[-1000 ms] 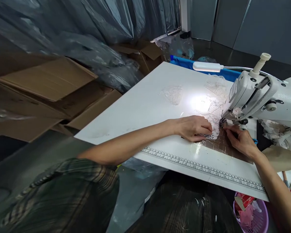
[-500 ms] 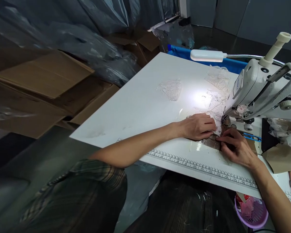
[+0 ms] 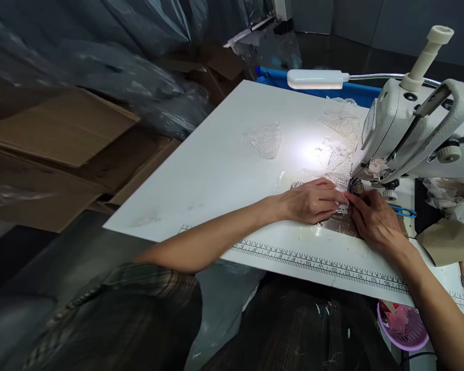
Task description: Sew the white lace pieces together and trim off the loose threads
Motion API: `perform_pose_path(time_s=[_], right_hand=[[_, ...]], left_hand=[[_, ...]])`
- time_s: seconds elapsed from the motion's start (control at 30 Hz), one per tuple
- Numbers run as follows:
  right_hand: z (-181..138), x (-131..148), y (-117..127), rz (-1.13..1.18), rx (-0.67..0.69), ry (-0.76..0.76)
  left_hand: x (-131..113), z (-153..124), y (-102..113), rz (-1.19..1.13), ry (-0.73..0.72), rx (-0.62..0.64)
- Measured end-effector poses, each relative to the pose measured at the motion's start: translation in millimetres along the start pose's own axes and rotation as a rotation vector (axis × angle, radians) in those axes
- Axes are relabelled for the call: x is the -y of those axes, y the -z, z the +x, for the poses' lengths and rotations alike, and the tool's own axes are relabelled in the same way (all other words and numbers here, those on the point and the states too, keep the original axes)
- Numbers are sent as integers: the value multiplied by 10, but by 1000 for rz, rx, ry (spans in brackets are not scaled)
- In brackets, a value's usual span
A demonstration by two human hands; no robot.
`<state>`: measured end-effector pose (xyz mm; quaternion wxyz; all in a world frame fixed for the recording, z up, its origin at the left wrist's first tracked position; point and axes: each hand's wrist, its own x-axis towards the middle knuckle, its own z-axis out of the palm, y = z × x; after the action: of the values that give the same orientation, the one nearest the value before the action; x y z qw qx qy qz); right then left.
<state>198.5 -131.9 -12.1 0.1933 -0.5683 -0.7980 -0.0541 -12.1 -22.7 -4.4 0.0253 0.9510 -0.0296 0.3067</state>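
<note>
A strip of white lace runs under the presser foot of a white sewing machine on the white table. My left hand lies on the lace just left of the needle, fingers together and pressing it down. My right hand sits right in front of the needle, fingertips pinched on the lace's near edge. The two hands nearly touch. A second small lace piece lies loose further back on the table.
A white lamp lights the needle area. A ruler scale runs along the table's front edge. Blue snips lie right of the machine. Cardboard boxes and plastic sheeting stand left. A purple basket hangs below.
My right hand slid back toward the needle after dipping nearer the ruler, closing up to my left hand. The left hand stayed on the lace. The view shifted slightly.
</note>
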Motion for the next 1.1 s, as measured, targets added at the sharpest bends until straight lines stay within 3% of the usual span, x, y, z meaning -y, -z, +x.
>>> perform_pose_path(time_s=[0.17, 0.43, 0.67, 0.87, 1.1], right_hand=[[-25, 24, -14, -17, -34, -27], [-103, -63, 49, 274, -7, -161], [-101, -64, 93, 235, 12, -38], [-90, -50, 88, 200, 5, -21], [-103, -59, 47, 191, 0, -34]], left_hand=[[21, -36, -79, 31, -21, 5], [6, -51, -97, 39, -16, -77], [27, -61, -107, 17, -23, -91], [45, -74, -89, -28, 27, 36], [34, -65, -69, 28, -25, 19]])
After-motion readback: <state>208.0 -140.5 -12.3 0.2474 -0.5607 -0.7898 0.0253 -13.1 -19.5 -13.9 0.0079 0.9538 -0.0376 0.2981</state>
